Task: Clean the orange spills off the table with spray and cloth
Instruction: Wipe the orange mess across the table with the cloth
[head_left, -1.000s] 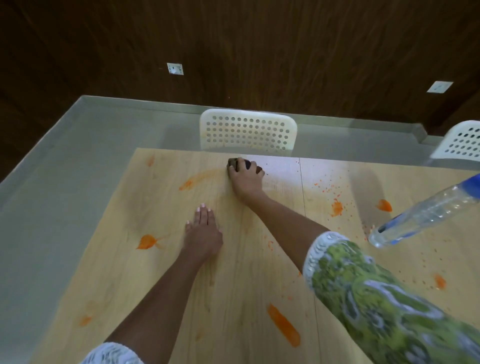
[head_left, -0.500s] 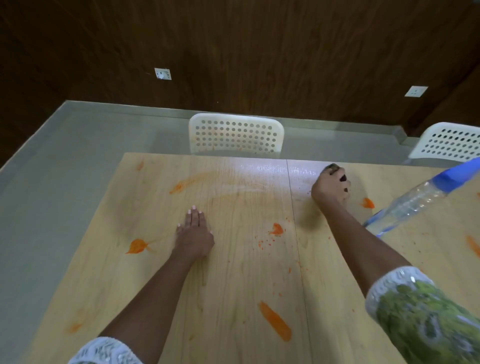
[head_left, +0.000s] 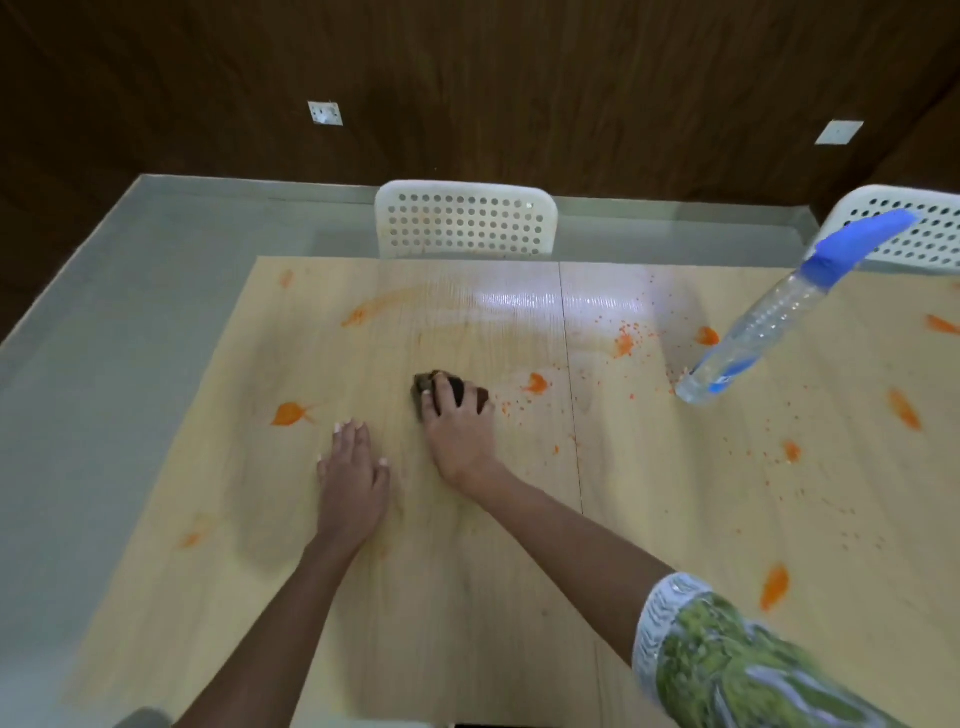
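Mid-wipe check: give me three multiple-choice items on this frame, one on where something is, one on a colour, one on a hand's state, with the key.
1. Where does the spray bottle stand?
A. On the table's right side
B. On a chair
C. In the left hand

2. What colour is the bottle's spray head?
A. Red
B. Blue
C. Green

3. What is the right hand doing?
A. Lying flat and empty
B. Lifting the bottle
C. Gripping the dark cloth on the table

Key: 1 A, its base rests on the tabletop to the right of both hands. 2 B, the head at the top is blue. 3 C, its fingers curl over the cloth, while the left hand lies flat on the wood.
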